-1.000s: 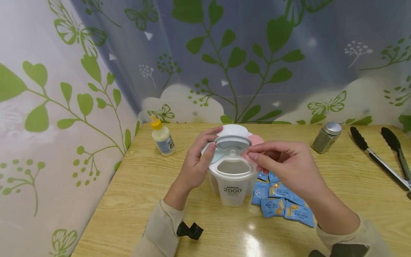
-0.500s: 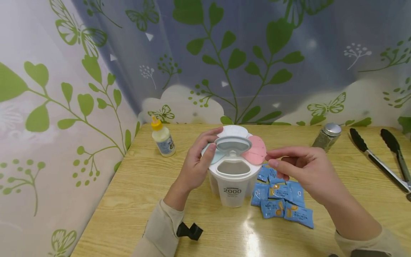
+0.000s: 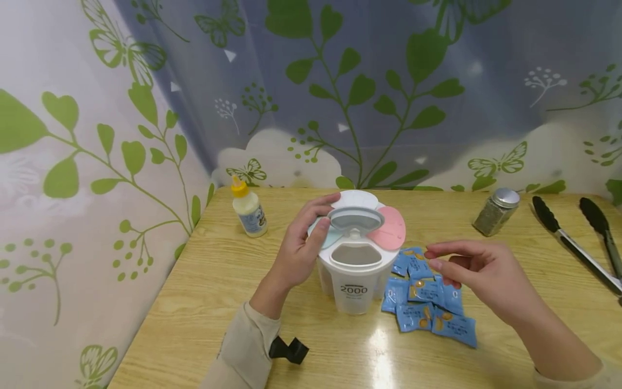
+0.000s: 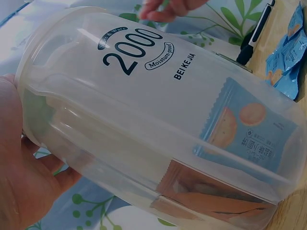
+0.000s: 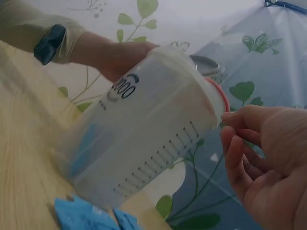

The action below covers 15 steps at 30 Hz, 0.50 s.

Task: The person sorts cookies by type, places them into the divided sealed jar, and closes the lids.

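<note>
A clear compartmented food storage container (image 3: 357, 296) stands on the wooden table. My left hand (image 3: 298, 254) holds its upper left side, thumb on the lid. The grey flap (image 3: 357, 220) is raised over the front compartment's opening; the pink flap (image 3: 391, 228) lies down. Through the wall, the left wrist view shows a blue snack packet (image 4: 247, 127) inside and an orange-brown packet (image 4: 211, 194) in a neighbouring compartment. My right hand (image 3: 486, 278), fingers loosely bent and holding nothing, hovers right of the container by several blue snack packets (image 3: 415, 316) on the table.
A bottle with a yellow nozzle cap (image 3: 250, 216) stands at the back left. On the right are a glass jar of dried herbs (image 3: 497, 212) and black-tipped tongs (image 3: 578, 251). A patterned curtain (image 3: 379, 108) hangs behind the table (image 3: 194, 319).
My right hand has drawn away from the grey flap, rightward and down towards the blue packets, uncovering the pink flap. My left hand keeps its hold; the grey flap stays raised.
</note>
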Tool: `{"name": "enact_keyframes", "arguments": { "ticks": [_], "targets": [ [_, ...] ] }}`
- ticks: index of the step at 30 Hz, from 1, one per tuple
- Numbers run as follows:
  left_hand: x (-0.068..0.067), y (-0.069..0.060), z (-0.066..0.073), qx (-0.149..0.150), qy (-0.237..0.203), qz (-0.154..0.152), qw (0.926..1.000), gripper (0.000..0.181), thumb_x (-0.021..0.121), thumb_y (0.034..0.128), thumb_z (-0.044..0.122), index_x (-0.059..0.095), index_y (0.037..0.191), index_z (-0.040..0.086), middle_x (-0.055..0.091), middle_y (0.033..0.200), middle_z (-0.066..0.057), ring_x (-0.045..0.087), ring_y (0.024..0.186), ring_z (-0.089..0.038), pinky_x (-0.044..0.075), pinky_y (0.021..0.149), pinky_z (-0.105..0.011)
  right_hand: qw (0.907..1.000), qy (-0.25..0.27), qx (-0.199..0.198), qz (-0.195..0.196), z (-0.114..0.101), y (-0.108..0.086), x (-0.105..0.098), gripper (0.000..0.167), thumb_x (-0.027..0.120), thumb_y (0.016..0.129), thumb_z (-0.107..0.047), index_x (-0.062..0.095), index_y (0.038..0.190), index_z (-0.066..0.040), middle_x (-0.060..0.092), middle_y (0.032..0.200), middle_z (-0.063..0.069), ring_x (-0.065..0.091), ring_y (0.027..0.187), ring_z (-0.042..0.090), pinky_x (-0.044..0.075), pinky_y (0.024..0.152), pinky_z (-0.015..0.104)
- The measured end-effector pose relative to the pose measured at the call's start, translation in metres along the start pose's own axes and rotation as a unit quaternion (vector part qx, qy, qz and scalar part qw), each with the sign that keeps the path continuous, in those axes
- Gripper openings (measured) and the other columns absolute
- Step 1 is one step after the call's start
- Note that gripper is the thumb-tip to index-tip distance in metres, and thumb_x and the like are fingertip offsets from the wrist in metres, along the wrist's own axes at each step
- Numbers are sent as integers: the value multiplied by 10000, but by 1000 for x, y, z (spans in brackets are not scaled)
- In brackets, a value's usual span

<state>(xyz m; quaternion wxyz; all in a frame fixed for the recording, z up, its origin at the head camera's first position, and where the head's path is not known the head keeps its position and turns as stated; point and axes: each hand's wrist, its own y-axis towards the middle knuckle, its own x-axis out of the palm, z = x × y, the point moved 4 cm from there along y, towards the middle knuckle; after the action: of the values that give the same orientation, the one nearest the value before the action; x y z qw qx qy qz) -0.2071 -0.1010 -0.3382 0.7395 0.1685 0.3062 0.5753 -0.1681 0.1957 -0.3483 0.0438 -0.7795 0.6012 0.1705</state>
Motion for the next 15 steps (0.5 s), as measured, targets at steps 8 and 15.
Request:
{"name": "enact_keyframes", "arguments": {
  "ticks": [8, 15],
  "targets": [
    [0, 0, 1, 2, -11, -14, 10000, 383, 417, 1065, 314, 613, 1123, -10, 517, 1469, -129, 439, 1420, -231, 335, 1199, -442, 9980, -396, 490, -96, 27, -9, -7, 292, 688, 943, -136, 687, 1215, -31, 757, 980, -120, 627, 650, 184, 514, 552, 320],
    [0, 0, 1, 18, -22, -8, 10000, 394, 417, 1065, 327, 613, 1122, -10, 516, 1468, -132, 437, 1421, -234, 329, 1202, -443, 9941, -510, 945, -130, 51, -13, -16, 368, 698, 941, -202, 660, 1257, -18, 752, 1052, -126, 634, 663, 186, 513, 559, 331]
  ]
}}
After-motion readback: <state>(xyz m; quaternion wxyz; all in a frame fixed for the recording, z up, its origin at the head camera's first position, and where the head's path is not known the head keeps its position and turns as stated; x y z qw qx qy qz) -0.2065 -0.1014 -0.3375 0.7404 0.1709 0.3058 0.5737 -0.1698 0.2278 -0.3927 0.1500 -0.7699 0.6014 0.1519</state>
